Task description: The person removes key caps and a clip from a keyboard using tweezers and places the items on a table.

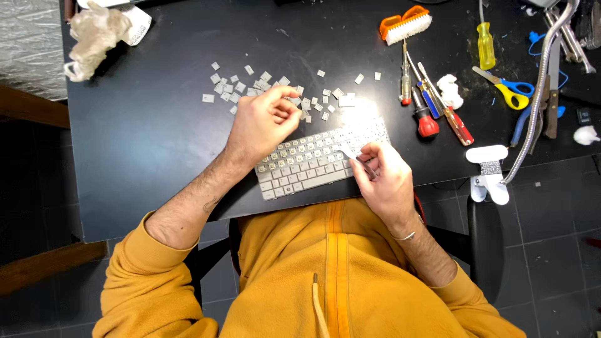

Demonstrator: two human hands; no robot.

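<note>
Overhead, looking down on a black table [156,125] with a pale grey keyboard [307,164] lying at its near edge, slightly tilted, part of its right end bare of caps. Left hand [263,122] hovers just above the keyboard's upper left corner, fingers curled in, thumb and fingertips pressed together on what looks like one small keycap; too small to be sure. Right hand [383,176] rests on the keyboard's right end, fingers closed around a thin pale tool [348,152] whose tip points in at the keys. Loose keycaps [238,87] lie scattered just beyond the keyboard, toward the far side of the table. Farther right of the keyboard: screwdrivers [426,103] side by side, an orange-backed brush [405,25], a yellow-handled screwdriver [486,45], scissors with blue and yellow handles [510,91]. A crumpled plastic bag [94,34] sits well off to the far left of the keyboard. Yellow-orange sleeves are pushed up on both forearms.
</note>
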